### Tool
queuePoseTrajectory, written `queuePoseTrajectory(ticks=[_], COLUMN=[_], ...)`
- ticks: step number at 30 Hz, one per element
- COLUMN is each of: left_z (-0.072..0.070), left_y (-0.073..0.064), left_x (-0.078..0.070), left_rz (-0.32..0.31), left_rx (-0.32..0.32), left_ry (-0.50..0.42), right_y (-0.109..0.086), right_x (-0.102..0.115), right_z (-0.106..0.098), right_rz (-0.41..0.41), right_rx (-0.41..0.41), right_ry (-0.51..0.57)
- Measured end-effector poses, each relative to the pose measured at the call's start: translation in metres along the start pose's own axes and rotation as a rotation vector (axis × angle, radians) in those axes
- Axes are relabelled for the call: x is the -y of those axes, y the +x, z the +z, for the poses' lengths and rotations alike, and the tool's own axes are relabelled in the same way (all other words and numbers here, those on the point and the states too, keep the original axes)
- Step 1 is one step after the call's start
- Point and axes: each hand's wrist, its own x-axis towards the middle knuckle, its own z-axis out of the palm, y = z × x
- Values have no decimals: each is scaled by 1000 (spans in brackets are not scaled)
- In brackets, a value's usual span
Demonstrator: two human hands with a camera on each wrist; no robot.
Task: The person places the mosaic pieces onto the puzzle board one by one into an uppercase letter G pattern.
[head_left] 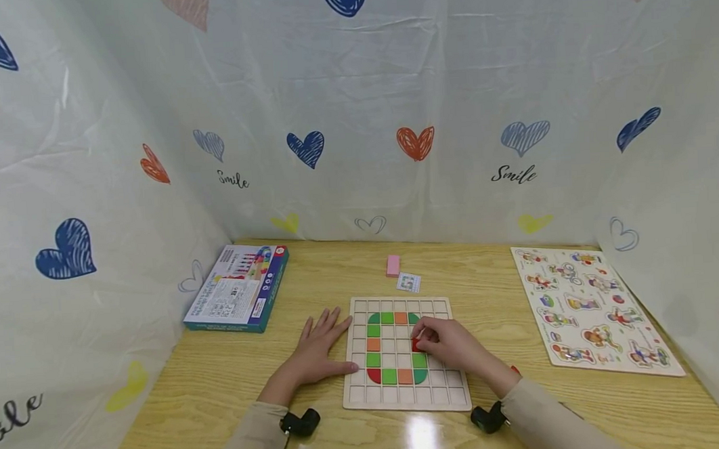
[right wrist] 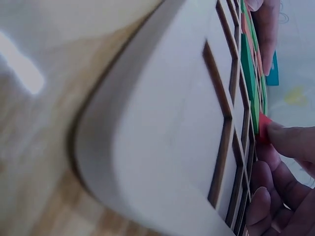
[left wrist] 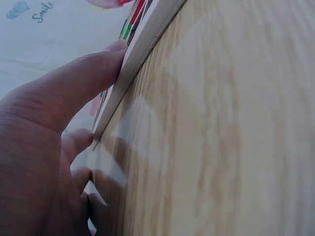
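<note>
A wooden grid board point(head_left: 356, 395) lies flat on the table, with several green, orange and red tiles set in its cells as a ring. My right hand point(head_left: 448, 342) pinches a red tile point(right wrist: 264, 129) between thumb and fingers at the ring's right side, just above a green tile point(head_left: 419, 361). My left hand point(head_left: 317, 352) is spread at the board's left edge, its thumb point(left wrist: 110, 61) touching the side of the board and its other fingers straight. Part of the ring's right side is hidden under the right hand.
A blue-and-white box point(head_left: 235, 289) lies at the back left. Behind the board are a pink block point(head_left: 393, 265) and a small printed card point(head_left: 408, 282). To the right lies a board with cartoon figures point(head_left: 596, 310). A small red thing point(head_left: 515, 369) shows beside the right wrist.
</note>
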Motion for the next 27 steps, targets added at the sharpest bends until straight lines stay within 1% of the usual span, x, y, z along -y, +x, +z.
queuePoseTrajectory(ticks=[3, 10, 22, 27], left_z=[0, 0, 0, 0], left_y=[0, 0, 0, 0], left_x=[0, 1, 0, 1], left_rz=[-2, -2, 3, 5], left_rx=[-2, 1, -5, -5], left_ry=[-2, 7, 1, 1], right_y=[2, 4, 4, 1], right_x=[2, 6, 6, 6], right_z=[2, 4, 5, 2], right_rz=[2, 24, 40, 33], right_rx=[3, -6, -16, -32], right_ry=[-1, -46, -52, -59])
